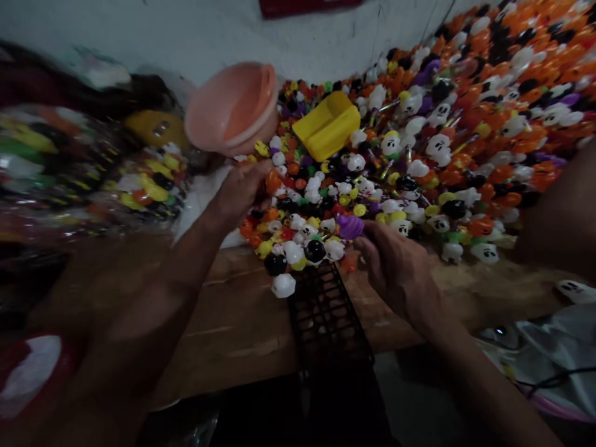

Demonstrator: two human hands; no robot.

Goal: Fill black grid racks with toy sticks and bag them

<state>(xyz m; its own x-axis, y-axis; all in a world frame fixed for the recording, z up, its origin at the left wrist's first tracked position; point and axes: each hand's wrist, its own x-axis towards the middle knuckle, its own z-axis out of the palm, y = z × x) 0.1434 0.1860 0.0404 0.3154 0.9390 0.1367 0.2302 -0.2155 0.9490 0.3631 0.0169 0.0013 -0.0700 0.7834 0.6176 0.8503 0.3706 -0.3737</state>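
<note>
Purple and swirl-shaped, a small toy (350, 226) is pinched between the thumb and fingers of my right hand (395, 267). My left hand (244, 189) is closed at the left side of the pile, its fingertips against a small orange toy (273, 181); the hand partly hides that grip. Between the hands lies a heap of small toys (313, 186) in white, yellow, black and orange, several with ghost faces. The nearest ones, including a white toy (284, 285), lie at the far end of a black grid rack (326, 313).
A pink basin (209, 115) and a yellow scoop (328, 127) stand behind the heap. More ghost and pumpkin toys (512, 124) are piled high at right. Bagged toys (46, 161) lie at left on the wooden table (223, 323). Another person's arm (559, 217) reaches in at right.
</note>
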